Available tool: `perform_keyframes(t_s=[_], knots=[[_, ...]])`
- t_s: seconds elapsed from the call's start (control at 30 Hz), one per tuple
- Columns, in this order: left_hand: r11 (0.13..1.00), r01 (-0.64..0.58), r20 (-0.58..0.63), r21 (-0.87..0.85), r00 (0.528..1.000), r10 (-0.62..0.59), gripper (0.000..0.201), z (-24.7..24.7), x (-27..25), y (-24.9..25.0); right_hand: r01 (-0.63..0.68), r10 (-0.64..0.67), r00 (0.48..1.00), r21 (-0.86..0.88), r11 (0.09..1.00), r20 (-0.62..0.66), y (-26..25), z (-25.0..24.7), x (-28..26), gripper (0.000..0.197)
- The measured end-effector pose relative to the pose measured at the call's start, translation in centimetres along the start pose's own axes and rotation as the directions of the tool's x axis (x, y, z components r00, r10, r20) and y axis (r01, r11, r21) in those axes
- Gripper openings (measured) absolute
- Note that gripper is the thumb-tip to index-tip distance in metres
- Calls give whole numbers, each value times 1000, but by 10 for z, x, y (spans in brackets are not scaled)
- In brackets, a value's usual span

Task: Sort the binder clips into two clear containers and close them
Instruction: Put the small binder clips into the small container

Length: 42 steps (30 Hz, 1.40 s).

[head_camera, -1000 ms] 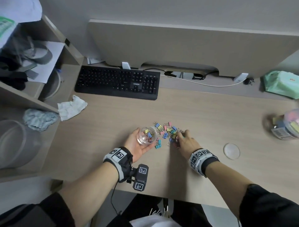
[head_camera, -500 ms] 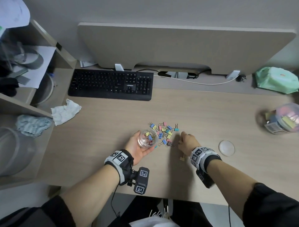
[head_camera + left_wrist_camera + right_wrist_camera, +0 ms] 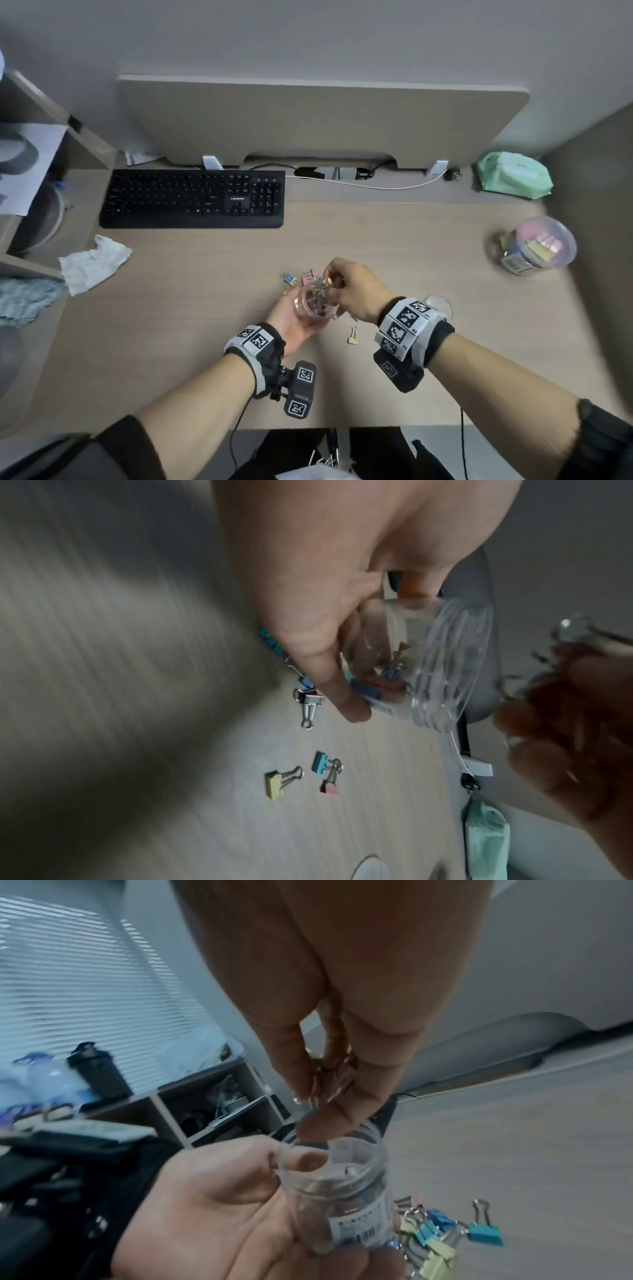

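My left hand (image 3: 295, 317) grips a small clear container (image 3: 313, 303) just above the desk, tilted, mouth towards the right hand. Several coloured binder clips lie inside the container (image 3: 387, 674). My right hand (image 3: 337, 282) pinches a bunch of binder clips (image 3: 327, 1081) right over the container's open mouth (image 3: 337, 1153). A few loose clips (image 3: 291, 279) stay on the desk behind the container, and one yellow clip (image 3: 352, 336) lies alone nearer me. The left wrist view shows more loose clips (image 3: 298, 777) on the desk.
A bigger clear jar (image 3: 534, 246) with colourful contents stands far right. A round clear lid (image 3: 442, 303) lies partly hidden behind my right wrist. A black keyboard (image 3: 191, 198), a crumpled tissue (image 3: 92, 263), a green wipes pack (image 3: 512, 176) and left shelves (image 3: 30, 267) ring the desk.
My right hand has left the pile on the desk and risen with clips to the container's mouth. My left hand has lifted and tilted the container. One yellow clip now lies apart.
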<state>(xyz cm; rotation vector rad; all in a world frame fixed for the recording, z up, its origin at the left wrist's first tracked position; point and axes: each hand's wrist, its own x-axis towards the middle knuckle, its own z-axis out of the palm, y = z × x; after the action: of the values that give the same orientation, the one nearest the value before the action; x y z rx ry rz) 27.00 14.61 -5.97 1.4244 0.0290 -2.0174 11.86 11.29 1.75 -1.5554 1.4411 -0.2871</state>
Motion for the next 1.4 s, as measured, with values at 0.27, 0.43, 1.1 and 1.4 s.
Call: perform_keyframes(t_s=[0.27, 0.43, 1.1, 1.4], knots=[[999, -39, 13, -26, 999, 40, 40, 12, -8, 7, 147, -139, 989, -180, 973, 54, -17, 0, -5, 28], [996, -56, -4, -67, 998, 56, 48, 1, -15, 11, 198, -200, 978, -33, 980, -58, -21, -7, -2, 27], [970, -154, -242, -187, 964, 107, 46, -92, -48, 32, -27, 181, 965, -614, 789, 190, 54, 44, 70, 95], [966, -168, -255, -198, 960, 115, 43, -92, -49, 36, 225, -9, 955, -702, 675, 298, 40, 75, 97, 86]])
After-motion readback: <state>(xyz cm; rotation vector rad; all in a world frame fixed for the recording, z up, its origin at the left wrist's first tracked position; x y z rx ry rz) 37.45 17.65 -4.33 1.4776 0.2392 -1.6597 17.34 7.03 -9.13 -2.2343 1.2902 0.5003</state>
